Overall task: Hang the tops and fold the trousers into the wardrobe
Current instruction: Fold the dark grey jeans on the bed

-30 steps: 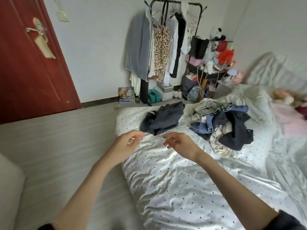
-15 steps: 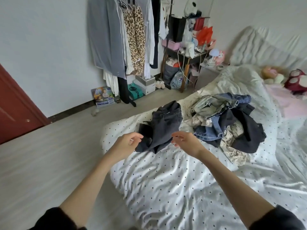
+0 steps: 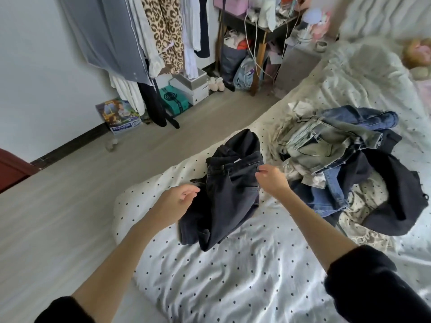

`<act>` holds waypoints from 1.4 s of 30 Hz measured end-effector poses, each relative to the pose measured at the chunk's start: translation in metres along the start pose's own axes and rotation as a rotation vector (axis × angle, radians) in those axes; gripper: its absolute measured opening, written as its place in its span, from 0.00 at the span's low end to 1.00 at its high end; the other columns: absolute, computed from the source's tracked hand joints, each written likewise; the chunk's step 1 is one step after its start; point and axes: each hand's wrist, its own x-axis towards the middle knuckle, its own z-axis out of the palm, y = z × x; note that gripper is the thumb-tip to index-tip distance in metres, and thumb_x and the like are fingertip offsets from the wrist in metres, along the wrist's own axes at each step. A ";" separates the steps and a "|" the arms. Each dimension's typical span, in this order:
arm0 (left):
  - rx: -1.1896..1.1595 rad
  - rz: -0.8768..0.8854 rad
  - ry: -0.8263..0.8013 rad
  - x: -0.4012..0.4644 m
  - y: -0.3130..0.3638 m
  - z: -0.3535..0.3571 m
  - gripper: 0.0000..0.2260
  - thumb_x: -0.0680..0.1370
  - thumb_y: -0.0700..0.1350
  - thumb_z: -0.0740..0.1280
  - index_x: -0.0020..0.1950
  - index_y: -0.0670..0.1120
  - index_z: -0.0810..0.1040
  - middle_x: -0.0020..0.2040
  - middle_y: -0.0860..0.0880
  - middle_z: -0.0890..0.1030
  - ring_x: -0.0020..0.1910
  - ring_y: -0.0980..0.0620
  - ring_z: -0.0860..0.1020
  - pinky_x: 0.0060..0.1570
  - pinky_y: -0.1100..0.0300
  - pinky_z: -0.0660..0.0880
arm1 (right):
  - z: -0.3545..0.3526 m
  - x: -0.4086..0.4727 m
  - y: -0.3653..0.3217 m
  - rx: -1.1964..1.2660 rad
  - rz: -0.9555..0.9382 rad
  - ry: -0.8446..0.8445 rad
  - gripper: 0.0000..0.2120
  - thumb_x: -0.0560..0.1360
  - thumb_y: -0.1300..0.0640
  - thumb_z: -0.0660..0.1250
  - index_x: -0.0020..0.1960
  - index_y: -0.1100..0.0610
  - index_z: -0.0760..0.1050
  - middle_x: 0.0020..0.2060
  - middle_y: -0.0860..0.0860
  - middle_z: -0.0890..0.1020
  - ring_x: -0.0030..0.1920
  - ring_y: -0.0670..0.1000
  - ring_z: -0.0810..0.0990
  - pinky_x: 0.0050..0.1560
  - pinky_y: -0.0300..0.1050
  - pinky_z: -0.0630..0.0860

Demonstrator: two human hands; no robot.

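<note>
We are reaching both hands toward the black jeans (image 3: 229,192) crumpled on the polka-dot bed (image 3: 233,283). Our left hand (image 3: 177,201) is hovering just beside the jeans' left edge, fingers (image 3: 194,190) loosely curled and holding nothing. Our right hand (image 3: 271,177) is hanging at the waistband's right corner, fingers (image 3: 259,174) drawn together as if pinching; we cannot tell whether they are already gripping fabric or only touching it.

Risks: we are judging that a one-corner grab could lift the jeans lopsided, so the legs twist and the fold comes out messy. The legs are bunching under the body, so pulling up fast could drag them off the bed edge, which is running close on the far side of our left fingers. The mixed clothes pile (image 3: 345,173) is lying just right of our right fingers, and a wide sweep could snag it.

Jeans: dark washed denim, waistband facing up, pocket and belt loops showing, one leg folding back toward us, heavily rumpled. Nothing is looking folded yet.
</note>
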 end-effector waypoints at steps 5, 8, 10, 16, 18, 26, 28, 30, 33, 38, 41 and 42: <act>0.039 -0.014 -0.067 0.052 -0.014 0.003 0.12 0.81 0.42 0.58 0.59 0.51 0.77 0.53 0.59 0.79 0.49 0.65 0.74 0.43 0.83 0.64 | 0.016 0.076 0.008 -0.044 0.165 0.014 0.31 0.77 0.47 0.63 0.73 0.61 0.58 0.69 0.60 0.65 0.68 0.61 0.65 0.66 0.56 0.65; 0.042 -0.035 -0.071 0.074 -0.025 0.000 0.11 0.82 0.43 0.58 0.59 0.52 0.77 0.54 0.59 0.79 0.51 0.64 0.75 0.45 0.82 0.65 | 0.025 0.106 0.009 0.028 0.231 -0.014 0.33 0.76 0.46 0.64 0.73 0.61 0.57 0.70 0.59 0.65 0.69 0.61 0.64 0.67 0.59 0.64; 0.052 -0.041 -0.078 0.086 -0.027 -0.003 0.11 0.81 0.43 0.58 0.59 0.51 0.77 0.54 0.59 0.79 0.53 0.62 0.75 0.46 0.81 0.65 | 0.026 0.118 0.010 0.064 0.266 0.013 0.29 0.76 0.47 0.65 0.71 0.60 0.61 0.66 0.58 0.70 0.66 0.61 0.69 0.66 0.59 0.66; 0.053 0.013 -0.105 0.118 -0.020 -0.004 0.12 0.80 0.40 0.60 0.60 0.53 0.76 0.55 0.57 0.78 0.52 0.64 0.75 0.50 0.76 0.67 | 0.014 0.097 -0.004 0.017 0.075 0.083 0.12 0.74 0.55 0.67 0.55 0.57 0.76 0.47 0.53 0.80 0.49 0.56 0.77 0.56 0.50 0.72; 0.049 0.051 -0.143 0.126 -0.011 -0.006 0.15 0.79 0.39 0.62 0.64 0.52 0.73 0.62 0.53 0.76 0.60 0.57 0.74 0.60 0.63 0.69 | 0.003 0.074 -0.005 0.037 -0.049 0.085 0.12 0.74 0.57 0.68 0.56 0.58 0.76 0.50 0.53 0.81 0.51 0.55 0.78 0.55 0.48 0.72; 0.491 0.458 -0.427 0.147 0.065 -0.033 0.43 0.75 0.37 0.67 0.76 0.60 0.40 0.76 0.60 0.38 0.75 0.55 0.38 0.73 0.51 0.44 | -0.069 -0.048 -0.005 0.093 -0.232 0.252 0.13 0.73 0.64 0.69 0.56 0.56 0.80 0.48 0.44 0.80 0.47 0.45 0.78 0.49 0.31 0.70; 0.648 0.576 -0.504 0.146 0.092 -0.035 0.45 0.75 0.40 0.68 0.75 0.61 0.38 0.72 0.64 0.33 0.74 0.55 0.33 0.72 0.48 0.41 | -0.089 -0.082 -0.008 0.063 -0.275 0.328 0.12 0.73 0.66 0.70 0.54 0.56 0.81 0.46 0.39 0.78 0.46 0.45 0.79 0.50 0.32 0.73; 0.717 0.686 -0.542 0.143 0.116 -0.033 0.46 0.74 0.44 0.71 0.75 0.62 0.37 0.70 0.65 0.32 0.73 0.56 0.32 0.73 0.48 0.38 | -0.107 -0.113 -0.009 0.030 -0.283 0.389 0.10 0.73 0.67 0.69 0.52 0.56 0.81 0.43 0.35 0.76 0.44 0.41 0.77 0.49 0.33 0.71; 0.716 0.840 -0.591 0.131 0.153 -0.023 0.51 0.71 0.48 0.74 0.73 0.65 0.34 0.74 0.63 0.34 0.73 0.57 0.32 0.73 0.48 0.37 | -0.130 -0.166 -0.010 -0.006 -0.286 0.525 0.10 0.72 0.70 0.68 0.47 0.57 0.81 0.39 0.35 0.75 0.40 0.34 0.75 0.45 0.28 0.67; 0.780 0.949 -0.612 0.113 0.189 -0.008 0.50 0.67 0.55 0.75 0.74 0.64 0.41 0.77 0.57 0.48 0.76 0.56 0.40 0.72 0.44 0.34 | -0.148 -0.238 0.003 -0.091 -0.211 0.736 0.07 0.72 0.70 0.68 0.46 0.60 0.80 0.39 0.41 0.77 0.39 0.40 0.78 0.44 0.24 0.69; 0.774 1.028 -0.489 0.096 0.190 0.007 0.24 0.72 0.52 0.71 0.67 0.54 0.68 0.63 0.54 0.72 0.70 0.53 0.64 0.73 0.49 0.46 | -0.154 -0.276 0.023 -0.066 -0.081 0.883 0.07 0.72 0.70 0.69 0.48 0.60 0.80 0.40 0.46 0.79 0.42 0.51 0.79 0.45 0.33 0.70; 0.760 1.045 -0.407 0.092 0.185 0.010 0.14 0.75 0.50 0.69 0.60 0.53 0.73 0.56 0.55 0.75 0.64 0.52 0.71 0.68 0.55 0.56 | -0.156 -0.282 0.030 -0.055 -0.049 0.914 0.08 0.72 0.70 0.69 0.47 0.60 0.80 0.39 0.45 0.79 0.42 0.50 0.78 0.45 0.35 0.70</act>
